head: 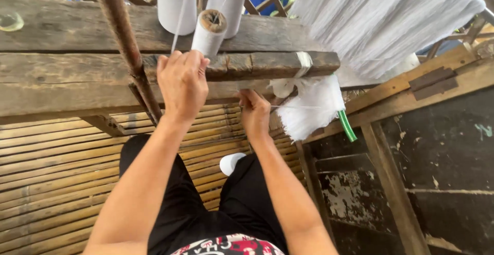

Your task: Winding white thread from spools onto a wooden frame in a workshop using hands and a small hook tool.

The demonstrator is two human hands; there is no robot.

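Head view, looking down past a weathered dark wooden beam point(267, 64) lying across the frame.

Left hand point(181, 82) raised against the near face of that beam, back of the hand up, fingers curled narrow at the beam's upper edge around a thin white thread point(178, 21) running up and away from the beam; exact pinch hidden behind the knuckles. Just beyond the fingertips, on top of the beam, a small white thread spool with a brown cardboard core point(208, 32), tilted toward the camera. Farther back from the beam, two larger white thread cones point(175, 3), upright, side by side, touching or nearly so.

Right hand point(254, 112) lower, just under the beam, fingers closed narrow on a fine white strand point(298, 107) stretched sideways toward a fluffy bundle of white yarn point(311, 106) hanging from the beam's right end. Beside the bundle's lower edge, a short green plastic tube point(347, 126), slanted. A white cloth strip point(303, 62) tied around the beam directly above the bundle.

Above and right of the beam, a broad sheet of white warp threads point(386, 18) fanning upward. Left of the hands, a rusty brown metal rod point(126, 44) crossing the beam at a slant. Below the beam, a slatted bamboo floor point(51, 172), black trousers point(247, 198), and a white shoe tip point(230, 163) between the knees.
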